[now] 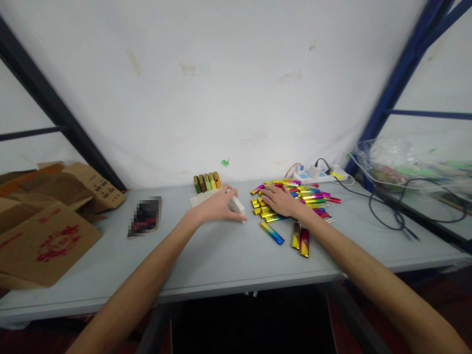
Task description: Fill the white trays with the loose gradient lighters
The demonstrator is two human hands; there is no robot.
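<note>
My left hand is closed around a white tray, thumb on the near side and fingers over the far side. Part of the tray's small-celled face shows to the left of the hand, the rest being covered by it. On the right, my right hand lies with fingers stretched over a heap of shiny, multicoloured lighters; what is under the palm is hidden. A yellow-blue lighter lies apart in front of the heap, and two red-gold lighters lie near my right wrist.
Behind the tray stands a block of several upright green, brown and orange pieces. A pixelated dark item and cardboard boxes are to the left. At the back right are a power strip, a black cable and clear plastic.
</note>
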